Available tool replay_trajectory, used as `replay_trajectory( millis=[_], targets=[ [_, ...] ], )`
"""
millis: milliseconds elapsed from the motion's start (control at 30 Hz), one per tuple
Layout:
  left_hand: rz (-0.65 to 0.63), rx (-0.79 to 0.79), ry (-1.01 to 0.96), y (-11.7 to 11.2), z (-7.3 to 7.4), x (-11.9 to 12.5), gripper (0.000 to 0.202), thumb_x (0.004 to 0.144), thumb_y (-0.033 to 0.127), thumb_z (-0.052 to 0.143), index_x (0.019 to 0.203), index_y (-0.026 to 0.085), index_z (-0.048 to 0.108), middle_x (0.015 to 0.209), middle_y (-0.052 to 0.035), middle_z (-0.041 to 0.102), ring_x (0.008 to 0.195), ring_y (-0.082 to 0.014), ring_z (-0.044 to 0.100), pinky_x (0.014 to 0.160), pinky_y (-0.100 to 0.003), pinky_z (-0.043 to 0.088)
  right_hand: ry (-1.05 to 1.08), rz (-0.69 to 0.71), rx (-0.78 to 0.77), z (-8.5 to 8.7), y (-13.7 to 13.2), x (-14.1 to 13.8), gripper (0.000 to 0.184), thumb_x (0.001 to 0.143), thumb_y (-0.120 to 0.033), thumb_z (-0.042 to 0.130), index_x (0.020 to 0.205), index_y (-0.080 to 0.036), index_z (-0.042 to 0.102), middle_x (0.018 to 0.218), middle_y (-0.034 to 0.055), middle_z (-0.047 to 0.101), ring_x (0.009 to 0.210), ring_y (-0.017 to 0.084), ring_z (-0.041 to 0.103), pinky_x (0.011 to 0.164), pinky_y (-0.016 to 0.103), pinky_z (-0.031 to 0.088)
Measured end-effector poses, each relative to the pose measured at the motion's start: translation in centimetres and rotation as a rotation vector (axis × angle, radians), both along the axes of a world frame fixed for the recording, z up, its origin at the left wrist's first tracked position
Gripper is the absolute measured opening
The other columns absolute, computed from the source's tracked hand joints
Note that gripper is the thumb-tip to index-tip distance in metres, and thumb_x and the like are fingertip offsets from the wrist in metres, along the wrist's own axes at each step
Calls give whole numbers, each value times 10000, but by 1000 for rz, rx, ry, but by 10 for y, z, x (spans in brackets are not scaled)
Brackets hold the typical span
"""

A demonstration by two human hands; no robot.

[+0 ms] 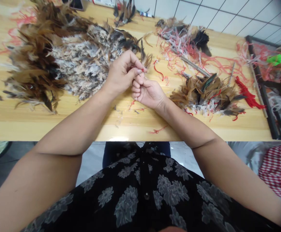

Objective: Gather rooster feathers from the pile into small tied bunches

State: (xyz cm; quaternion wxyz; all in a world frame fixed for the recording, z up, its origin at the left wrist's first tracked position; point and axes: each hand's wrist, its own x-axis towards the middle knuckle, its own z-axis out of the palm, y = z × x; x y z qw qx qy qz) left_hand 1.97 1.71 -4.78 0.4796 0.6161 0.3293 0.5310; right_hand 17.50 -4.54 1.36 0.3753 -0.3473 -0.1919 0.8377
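My left hand [122, 72] and my right hand [147, 92] meet above the middle of a wooden table [58, 125]. The left thumb and fingers pinch a bit of red string [142, 69] together with a few dark feathers [145, 58] that stick up behind the fingertips. The right hand is curled into a fist just below, its fingers closed on the same small bunch. A big heap of brown, grey and white feathers [63, 58] lies to the left of my hands.
A smaller bundle of brown feathers [207, 93] lies to the right, beside a red cord [248, 93]. Tangled red and white strings [184, 42] and thin sticks [193, 66] cover the far right. A black metal frame [263, 90] stands at the table's right edge.
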Motion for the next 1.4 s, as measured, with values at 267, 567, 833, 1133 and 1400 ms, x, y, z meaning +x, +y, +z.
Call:
replay_trajectory(
  millis=[267, 567, 833, 1133, 1400],
  targets=[
    [47, 4, -46, 19, -13, -10, 846, 849, 797, 1221, 1004, 291, 562, 786, 38, 636, 1058, -259, 733, 994, -457, 553, -134, 51, 9, 1, 4, 1, 540, 1324, -497, 616, 862, -250, 484, 697, -90, 461, 575, 72, 388, 540, 147, 367],
    [-30, -58, -17, 26, -25, -21, 771, 875, 718, 1216, 1034, 294, 592, 845, 27, 697, 1043, -262, 689, 1005, -498, 523, -533, -252, 454, -25, 28, 22, 321, 1201, -227, 787, 948, -259, 593, 757, -100, 487, 693, 90, 403, 640, 163, 351],
    [-15, -66, 4, 23, -29, -15, 774, 740, 790, 1212, 921, 329, 617, 764, 8, 643, 854, -244, 592, 892, -515, 516, -661, -160, 634, -27, 32, 28, 314, 984, -220, 1000, 1029, -300, 699, 828, -71, 529, 932, 173, 582, 814, 242, 478],
    [-50, -156, 36, 15, -22, -18, 515, 954, 382, 1180, 961, 263, 678, 781, 33, 712, 823, -201, 720, 915, -439, 625, -745, -146, 705, -22, 32, 29, 307, 1027, -132, 893, 885, -278, 664, 886, -31, 604, 990, 197, 596, 890, 277, 502],
    [-36, -212, 109, 1, -6, -12, 445, 990, 67, 1088, 901, 237, 687, 820, 17, 797, 737, -186, 780, 799, -355, 675, -887, -65, 916, -34, 40, 32, 325, 1076, -101, 752, 842, -267, 599, 969, 7, 665, 1090, 212, 646, 1090, 310, 549]
  ],
)
